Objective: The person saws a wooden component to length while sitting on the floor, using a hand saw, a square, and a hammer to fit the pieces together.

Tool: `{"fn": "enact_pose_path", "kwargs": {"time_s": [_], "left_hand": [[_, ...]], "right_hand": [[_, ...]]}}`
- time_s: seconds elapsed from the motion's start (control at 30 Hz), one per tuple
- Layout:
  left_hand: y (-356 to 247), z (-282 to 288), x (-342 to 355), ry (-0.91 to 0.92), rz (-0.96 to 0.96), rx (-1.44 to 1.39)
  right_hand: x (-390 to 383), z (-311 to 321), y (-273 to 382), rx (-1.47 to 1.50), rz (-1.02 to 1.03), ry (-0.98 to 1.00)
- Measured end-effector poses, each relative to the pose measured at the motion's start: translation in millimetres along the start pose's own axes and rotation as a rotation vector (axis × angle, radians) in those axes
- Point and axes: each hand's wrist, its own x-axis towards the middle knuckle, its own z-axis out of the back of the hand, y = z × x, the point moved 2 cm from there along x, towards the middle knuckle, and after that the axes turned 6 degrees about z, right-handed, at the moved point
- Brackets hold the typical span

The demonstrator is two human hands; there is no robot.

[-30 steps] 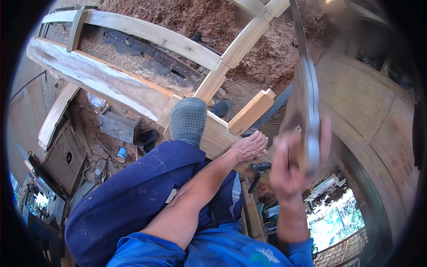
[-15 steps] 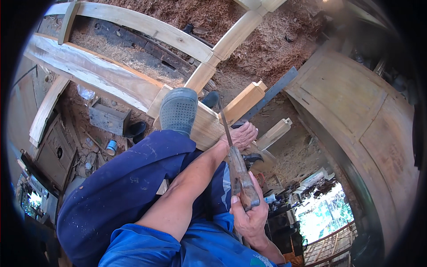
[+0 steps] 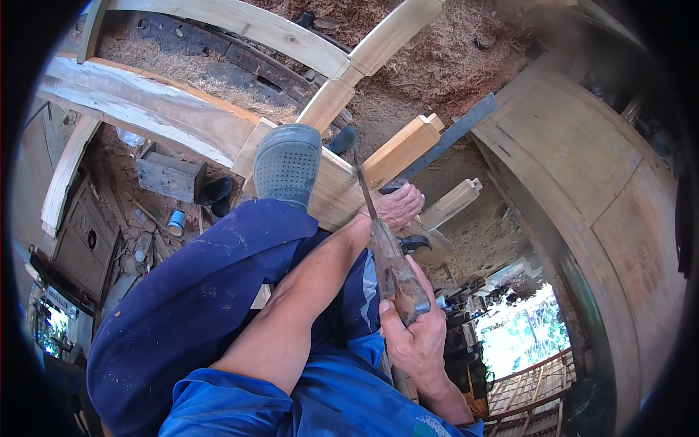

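My right hand (image 3: 422,342) is wrapped round the worn wooden handle (image 3: 399,273) of a saw-like tool. Its narrow dark blade (image 3: 365,191), seen nearly edge-on, runs away from me to the joint between a wide pale board (image 3: 336,200) and a squared timber with a stepped end (image 3: 404,151). My left hand (image 3: 397,207) lies just right of the blade, fingers curled over the board's near end. My left forearm crosses my lap. A foot in a grey perforated clog (image 3: 287,164) presses on the board. The blade's contact with the wood is partly hidden.
Curved pale timbers (image 3: 247,29) extend across the far side. A second tenoned piece (image 3: 453,204) and a grey metal strip (image 3: 459,135) lie to the right, near a large wooden panel (image 3: 575,175). At left sit a wooden box (image 3: 169,176) and a blue can (image 3: 176,221).
The whole view has shifted a little. My right hand and the tool have moved slightly forward, away from me. My left hand and the foot keep their places on the board.
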Motion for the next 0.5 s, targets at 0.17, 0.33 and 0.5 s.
{"fn": "enact_pose_path", "kwargs": {"time_s": [0.17, 0.33, 0.5], "left_hand": [[-4.3, 3.1, -2.4, -0.008, 0.004, 0.019], [-3.5, 1.8, 0.7, -0.032, -0.006, -0.006], [-1.2, 3.9, 0.6, 0.076, 0.019, 0.003]], "right_hand": [[-9.8, -2.4, 1.1, 0.088, -0.051, -0.017], [43.0, -23.1, -19.7, 0.002, 0.184, -0.099], [9.9, -3.3, -1.3, 0.000, 0.199, -0.044]]}}
